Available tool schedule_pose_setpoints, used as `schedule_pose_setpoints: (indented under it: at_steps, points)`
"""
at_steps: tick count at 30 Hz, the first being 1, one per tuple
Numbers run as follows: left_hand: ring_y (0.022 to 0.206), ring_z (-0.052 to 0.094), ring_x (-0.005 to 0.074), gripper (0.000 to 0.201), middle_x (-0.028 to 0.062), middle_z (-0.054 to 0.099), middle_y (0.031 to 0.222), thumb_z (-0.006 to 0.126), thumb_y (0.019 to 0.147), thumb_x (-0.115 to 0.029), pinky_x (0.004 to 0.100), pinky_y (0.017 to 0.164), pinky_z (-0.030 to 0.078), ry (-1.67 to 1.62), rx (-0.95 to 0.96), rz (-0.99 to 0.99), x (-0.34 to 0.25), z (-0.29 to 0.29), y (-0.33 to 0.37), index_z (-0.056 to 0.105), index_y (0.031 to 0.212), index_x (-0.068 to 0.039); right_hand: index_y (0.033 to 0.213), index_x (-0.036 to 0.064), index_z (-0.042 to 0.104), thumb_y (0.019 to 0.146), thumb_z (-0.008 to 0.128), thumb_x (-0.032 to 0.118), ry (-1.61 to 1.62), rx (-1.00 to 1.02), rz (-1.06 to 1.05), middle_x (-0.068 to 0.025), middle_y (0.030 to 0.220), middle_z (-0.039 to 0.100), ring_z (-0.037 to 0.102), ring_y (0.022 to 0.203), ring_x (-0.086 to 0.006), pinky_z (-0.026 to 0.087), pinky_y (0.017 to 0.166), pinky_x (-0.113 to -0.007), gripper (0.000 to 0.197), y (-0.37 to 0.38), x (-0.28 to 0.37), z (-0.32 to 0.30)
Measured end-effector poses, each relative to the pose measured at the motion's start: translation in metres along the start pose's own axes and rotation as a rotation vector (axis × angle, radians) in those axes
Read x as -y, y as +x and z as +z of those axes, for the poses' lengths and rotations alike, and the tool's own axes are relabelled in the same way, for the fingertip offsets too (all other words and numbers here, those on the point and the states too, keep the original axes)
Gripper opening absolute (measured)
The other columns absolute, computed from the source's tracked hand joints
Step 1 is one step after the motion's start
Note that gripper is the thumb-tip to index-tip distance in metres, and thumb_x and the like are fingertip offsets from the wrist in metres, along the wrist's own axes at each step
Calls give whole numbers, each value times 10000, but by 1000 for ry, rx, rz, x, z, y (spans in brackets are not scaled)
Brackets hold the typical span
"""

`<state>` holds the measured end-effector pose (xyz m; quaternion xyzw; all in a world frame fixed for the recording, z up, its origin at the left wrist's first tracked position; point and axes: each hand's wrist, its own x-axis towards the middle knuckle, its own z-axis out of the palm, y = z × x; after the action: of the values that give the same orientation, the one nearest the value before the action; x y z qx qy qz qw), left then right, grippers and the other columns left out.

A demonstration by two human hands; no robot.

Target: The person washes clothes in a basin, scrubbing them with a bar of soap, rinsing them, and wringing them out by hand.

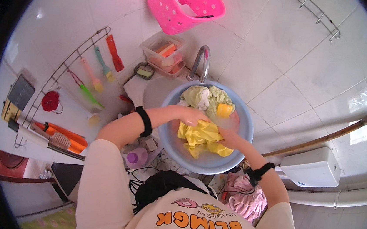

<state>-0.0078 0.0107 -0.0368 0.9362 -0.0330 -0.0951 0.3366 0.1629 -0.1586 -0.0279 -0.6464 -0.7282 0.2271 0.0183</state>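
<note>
In a light blue basin (248,133) of cloudy water, a wet yellow cloth or garment (201,135) hangs between my two hands. My left hand (194,115) grips its upper left part, fingers curled into the fabric. My right hand (229,138) pinches its right side. The lower folds of the yellow cloth rest in the water. Behind it in the basin lies a pale green and white cloth (198,96), bunched up. A small yellow cup-like piece (224,110) sits against that cloth, near the basin's right side.
A curved metal faucet (204,62) rises behind the basin. At the left hang several brushes, including a red brush (114,54), on a wire rack. A pink basket (186,10) and a clear plastic box (164,54) are at the back. A wooden stick (321,139) leans at the right, by a white tank (312,167).
</note>
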Motion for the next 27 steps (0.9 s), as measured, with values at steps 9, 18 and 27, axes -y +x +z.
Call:
schedule_pose_setpoints:
  at_steps: [9, 18, 27]
  points:
    - [908, 535, 333, 399, 187, 552, 947, 478, 679, -25, 398, 768, 413, 28, -351, 6, -63, -73, -38, 454, 1076, -57, 1174, 70, 442, 735, 566, 78, 101, -128, -118, -195, 938, 587, 564, 881, -355, 444, 758, -408, 456, -28, 31, -115]
    - [783, 560, 333, 356, 151, 569, 721, 489, 685, -45, 412, 676, 410, 203, -584, -22, -93, -104, -62, 444, 1036, -84, 1144, 37, 454, 680, 571, 47, -69, -392, -209, -201, 897, 586, 568, 835, -350, 455, 722, -382, 479, -37, 69, -144]
    - [840, 558, 342, 375, 175, 583, 872, 506, 666, -83, 408, 723, 421, -14, -479, -118, -62, -16, -44, 482, 1040, -70, 1054, 71, 482, 633, 534, 41, -36, -440, -136, -196, 813, 578, 557, 780, -376, 457, 694, -446, 425, -18, 16, -30]
